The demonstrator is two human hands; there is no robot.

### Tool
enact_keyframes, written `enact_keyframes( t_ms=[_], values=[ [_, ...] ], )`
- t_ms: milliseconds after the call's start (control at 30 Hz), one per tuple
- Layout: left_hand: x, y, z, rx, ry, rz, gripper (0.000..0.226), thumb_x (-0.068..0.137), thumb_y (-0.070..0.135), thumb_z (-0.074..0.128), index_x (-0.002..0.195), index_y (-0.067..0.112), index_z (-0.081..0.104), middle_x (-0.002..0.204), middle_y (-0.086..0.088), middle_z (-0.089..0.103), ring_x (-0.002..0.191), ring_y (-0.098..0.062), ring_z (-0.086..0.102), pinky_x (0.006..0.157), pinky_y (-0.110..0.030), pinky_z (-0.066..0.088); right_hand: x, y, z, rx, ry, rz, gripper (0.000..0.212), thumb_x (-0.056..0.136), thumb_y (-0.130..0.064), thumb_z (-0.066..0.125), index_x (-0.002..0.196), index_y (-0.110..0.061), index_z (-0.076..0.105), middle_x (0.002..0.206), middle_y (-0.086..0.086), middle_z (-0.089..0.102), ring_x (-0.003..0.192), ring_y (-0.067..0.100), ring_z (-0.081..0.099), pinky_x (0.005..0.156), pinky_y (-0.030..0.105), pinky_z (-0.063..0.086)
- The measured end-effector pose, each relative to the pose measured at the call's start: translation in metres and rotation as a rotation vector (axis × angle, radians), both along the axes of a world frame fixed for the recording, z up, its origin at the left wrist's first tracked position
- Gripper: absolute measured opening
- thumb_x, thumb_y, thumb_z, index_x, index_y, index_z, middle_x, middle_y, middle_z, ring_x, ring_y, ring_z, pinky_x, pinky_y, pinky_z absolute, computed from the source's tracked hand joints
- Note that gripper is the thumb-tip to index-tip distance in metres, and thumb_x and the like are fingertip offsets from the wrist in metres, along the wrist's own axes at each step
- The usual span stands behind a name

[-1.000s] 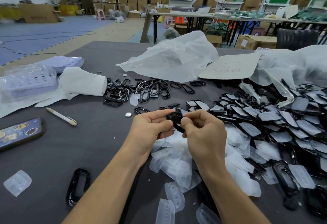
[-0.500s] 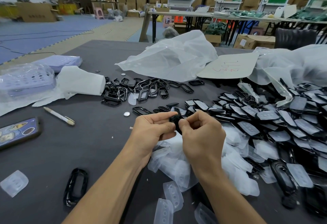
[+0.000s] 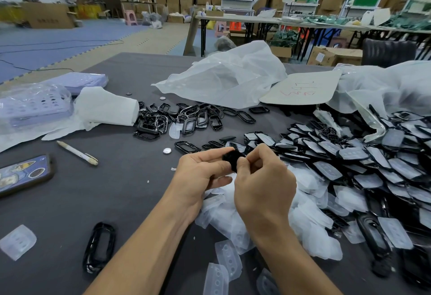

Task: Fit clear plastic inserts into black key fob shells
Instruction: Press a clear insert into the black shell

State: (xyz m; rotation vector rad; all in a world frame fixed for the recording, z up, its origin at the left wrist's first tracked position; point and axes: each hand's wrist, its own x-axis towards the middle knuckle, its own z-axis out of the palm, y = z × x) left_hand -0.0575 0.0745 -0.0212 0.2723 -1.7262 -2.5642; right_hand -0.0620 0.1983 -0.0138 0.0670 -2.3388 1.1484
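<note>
Both hands meet at the table's middle around one black key fob shell (image 3: 231,160). My left hand (image 3: 200,173) pinches its left side between thumb and fingers. My right hand (image 3: 263,182) curls over its right side, thumb and fingers pressing on it; the hands hide most of the shell, and I cannot tell if an insert is in it. Loose clear plastic inserts (image 3: 224,215) lie heaped under my wrists. Empty black shells (image 3: 177,119) are scattered behind, and shells fitted with inserts (image 3: 349,161) are piled to the right.
A lone black shell (image 3: 99,247) and a clear insert (image 3: 17,242) lie near left. A phone (image 3: 23,173), a pen (image 3: 78,153), white paper (image 3: 105,108), a plastic-wrapped tray (image 3: 32,105) sit left. Plastic bags (image 3: 228,75) and a card (image 3: 300,88) lie behind.
Both hands stay together on the same shell; the fingers have shifted slightly around it, and the view has tilted a little.
</note>
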Motion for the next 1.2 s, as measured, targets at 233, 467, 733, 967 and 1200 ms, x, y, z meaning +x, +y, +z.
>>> enact_keyframes(
  t_ms=[233, 467, 733, 967, 1200],
  values=[
    [0.004, 0.003, 0.005, -0.106, -0.012, 0.098, 0.023, 0.077, 0.003, 0.082, 0.09, 0.022, 0.085, 0.09, -0.013, 0.081, 0.077, -0.019, 0.077, 0.066, -0.024, 0.061, -0.003, 0.004, 0.001, 0.054, 0.003, 0.106, 0.028, 0.088, -0.023, 0.074, 0.071, -0.022, 0.052, 0.054, -0.009, 0.051, 0.055, 0.01, 0.053, 0.054, 0.029, 0.038],
    [0.005, 0.003, 0.014, -0.075, -0.002, 0.242, 0.036, 0.08, -0.018, 0.07, 0.069, 0.013, 0.083, 0.054, -0.01, 0.063, 0.044, -0.016, 0.051, 0.049, -0.024, 0.05, -0.002, 0.003, -0.003, 0.074, 0.139, 0.113, 0.022, 0.084, -0.03, 0.079, 0.086, -0.032, 0.057, 0.071, -0.025, 0.044, 0.071, 0.006, 0.043, 0.065, 0.009, 0.031],
    [0.003, -0.002, 0.012, -0.234, 0.052, 0.414, 0.043, 0.079, -0.019, 0.071, 0.062, 0.019, 0.081, 0.059, -0.007, 0.072, 0.039, -0.012, 0.053, 0.047, -0.02, 0.052, -0.013, 0.007, -0.004, -0.244, -0.28, 0.465, 0.01, 0.083, -0.017, 0.074, 0.082, -0.026, 0.074, 0.064, -0.01, 0.072, 0.057, 0.009, 0.066, 0.056, 0.021, 0.051],
    [0.005, 0.005, 0.008, -0.321, 0.081, 0.244, 0.029, 0.086, -0.001, 0.075, 0.085, 0.026, 0.084, 0.078, -0.007, 0.08, 0.065, -0.016, 0.074, 0.064, -0.025, 0.061, -0.016, 0.006, -0.004, -0.57, -0.369, 0.488, 0.014, 0.086, 0.003, 0.072, 0.078, -0.008, 0.074, 0.06, 0.012, 0.07, 0.044, 0.019, 0.057, 0.041, 0.027, 0.046],
    [0.003, 0.004, 0.008, -0.392, 0.076, 0.376, 0.046, 0.082, -0.003, 0.076, 0.07, 0.041, 0.081, 0.069, -0.002, 0.078, 0.061, -0.015, 0.074, 0.062, -0.03, 0.062, -0.011, 0.002, -0.003, -0.485, -0.385, 0.509, 0.015, 0.082, -0.001, 0.072, 0.089, -0.014, 0.07, 0.064, 0.007, 0.073, 0.048, 0.02, 0.064, 0.048, 0.03, 0.053]
  ],
)
